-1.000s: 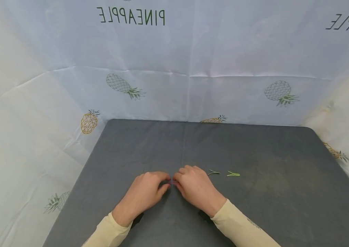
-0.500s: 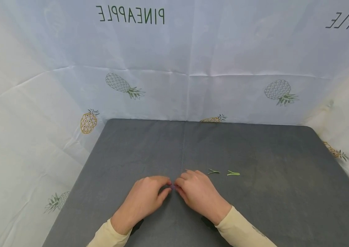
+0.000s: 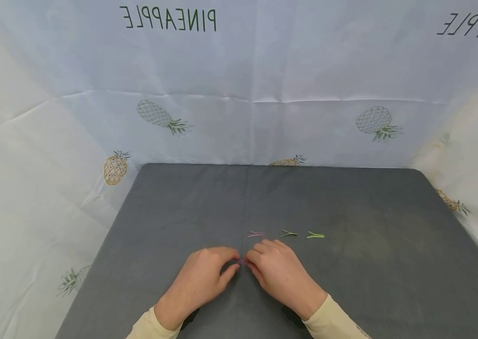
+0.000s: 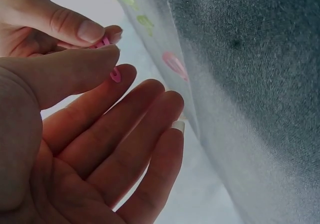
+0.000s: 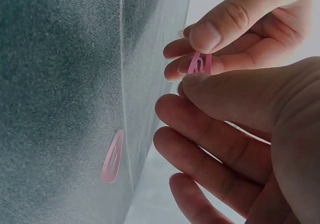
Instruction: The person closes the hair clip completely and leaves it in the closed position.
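Note:
Between my two hands is a pink snap hair clip [image 5: 200, 64], its narrow legs spread apart in the right wrist view. My left hand [image 3: 205, 273] pinches one end with thumb and forefinger; the other fingers are loosely bent. From the other side my right hand [image 3: 279, 273] pinches the clip too, fingertips almost touching the left ones. In the left wrist view a rounded end of the pink clip [image 4: 115, 75] shows past the left thumb. Just beyond the right hand, a second pink hair clip [image 3: 256, 234] lies on the dark grey table [image 3: 349, 282].
Right of the loose pink clip lie a dark green hair clip [image 3: 288, 233] and a yellow-green hair clip [image 3: 315, 235], roughly in a row. A white pineapple-print curtain [image 3: 306, 61] hangs behind the table and along both sides.
Both hands have shifted slightly nearer to me and right in the view, still pinching the clip. The loose pink clip, earlier hidden behind the right hand, now shows. The head view has shifted slightly.

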Action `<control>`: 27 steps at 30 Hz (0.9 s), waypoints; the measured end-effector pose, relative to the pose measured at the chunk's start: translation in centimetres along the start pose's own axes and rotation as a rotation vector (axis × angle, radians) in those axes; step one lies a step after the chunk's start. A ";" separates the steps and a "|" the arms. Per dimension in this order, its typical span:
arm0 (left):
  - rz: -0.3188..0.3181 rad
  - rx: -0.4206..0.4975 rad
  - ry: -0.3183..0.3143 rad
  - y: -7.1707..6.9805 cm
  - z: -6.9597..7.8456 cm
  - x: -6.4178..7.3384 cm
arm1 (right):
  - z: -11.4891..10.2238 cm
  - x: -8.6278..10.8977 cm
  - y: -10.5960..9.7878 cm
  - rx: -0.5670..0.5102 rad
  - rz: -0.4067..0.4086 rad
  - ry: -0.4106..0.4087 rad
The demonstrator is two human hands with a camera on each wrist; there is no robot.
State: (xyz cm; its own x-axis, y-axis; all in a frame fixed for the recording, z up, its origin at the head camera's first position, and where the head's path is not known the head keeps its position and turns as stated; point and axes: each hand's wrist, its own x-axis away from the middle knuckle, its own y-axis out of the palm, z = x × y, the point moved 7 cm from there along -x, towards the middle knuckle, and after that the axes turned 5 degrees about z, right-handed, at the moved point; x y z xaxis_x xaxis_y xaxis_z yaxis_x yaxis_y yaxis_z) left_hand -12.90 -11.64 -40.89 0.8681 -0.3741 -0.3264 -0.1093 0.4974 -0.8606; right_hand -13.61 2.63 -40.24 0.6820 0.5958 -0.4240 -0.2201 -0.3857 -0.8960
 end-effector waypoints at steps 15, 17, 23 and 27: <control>-0.030 0.032 0.030 0.9 0.6 0.6 | 0.0 1.6 0.1 -0.025 -0.028 0.029; -0.024 0.034 0.037 0.9 0.7 0.6 | 0.1 1.7 0.3 -0.025 -0.032 0.034; -0.017 0.045 0.042 1.1 0.7 0.6 | 0.2 1.8 0.4 -0.026 -0.029 0.030; -0.008 0.052 0.049 1.1 0.7 0.4 | 0.4 1.9 0.2 -0.027 -0.006 0.027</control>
State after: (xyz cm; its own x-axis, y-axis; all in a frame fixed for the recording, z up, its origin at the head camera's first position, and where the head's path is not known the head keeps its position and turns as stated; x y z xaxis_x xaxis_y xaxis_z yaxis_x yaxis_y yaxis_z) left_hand -12.31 -10.72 -41.75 0.8439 -0.4153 -0.3395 -0.0762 0.5336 -0.8423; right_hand -12.65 3.90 -41.27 0.7017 0.5791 -0.4151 -0.1975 -0.4017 -0.8942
